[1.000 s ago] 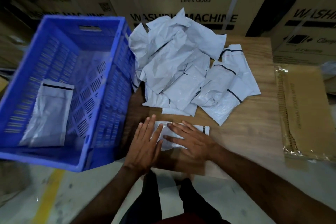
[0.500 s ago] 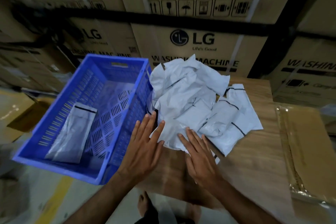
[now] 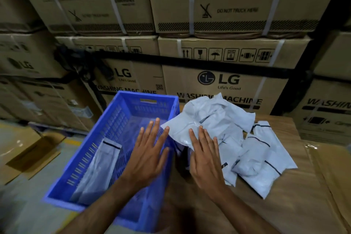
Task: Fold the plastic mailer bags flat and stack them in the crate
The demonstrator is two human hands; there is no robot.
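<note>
Both sets of fingers are straight and fanned apart, gripping nothing. The left hand hangs flat above the near right corner of the blue crate; the right hand lies palm down at the near left edge of the heap of grey mailer bags on the wooden table. One folded mailer leans against the crate's left wall. Stacked washing-machine cartons fill the wall behind
</note>
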